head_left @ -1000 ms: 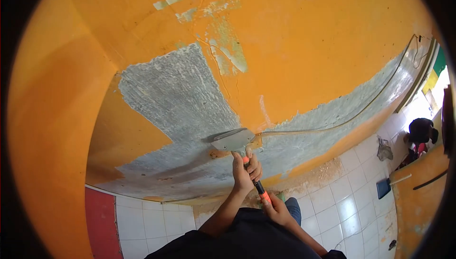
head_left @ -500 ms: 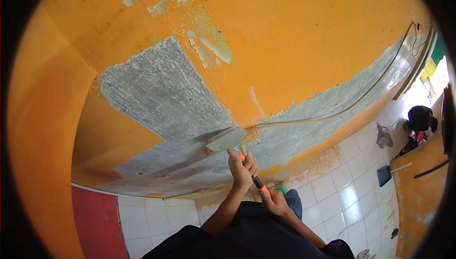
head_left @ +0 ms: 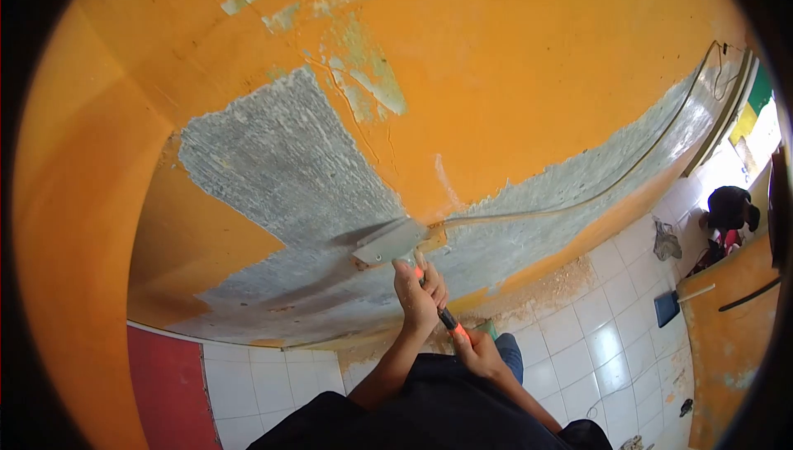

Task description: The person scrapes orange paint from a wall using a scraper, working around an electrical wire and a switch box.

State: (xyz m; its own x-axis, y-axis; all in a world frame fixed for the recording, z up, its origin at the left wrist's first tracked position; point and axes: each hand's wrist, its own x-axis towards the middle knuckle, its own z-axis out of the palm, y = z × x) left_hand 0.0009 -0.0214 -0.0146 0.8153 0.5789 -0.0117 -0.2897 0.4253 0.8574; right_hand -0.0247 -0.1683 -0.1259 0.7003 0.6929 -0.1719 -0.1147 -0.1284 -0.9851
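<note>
My left hand (head_left: 420, 293) is closed round the upper handle of a long scraper, just below its wide metal blade (head_left: 388, 243). My right hand (head_left: 481, 354) grips the lower end of the same black and orange handle (head_left: 448, 318). The blade lies against the wall at the edge between the bared grey patch (head_left: 281, 153) and the orange paint (head_left: 529, 62). A thin cable (head_left: 570, 207) runs along the wall from beside the blade to the right.
White floor tiles (head_left: 570, 363) with paint debris lie below the wall. A person (head_left: 730, 209) is at the far right, near a grey plastic bag (head_left: 666, 239) and a blue dustpan (head_left: 667, 308). A red panel (head_left: 169, 384) stands at lower left.
The blade and my left hand have shifted very slightly left. Both hands keep their hold, and the view has moved a little.
</note>
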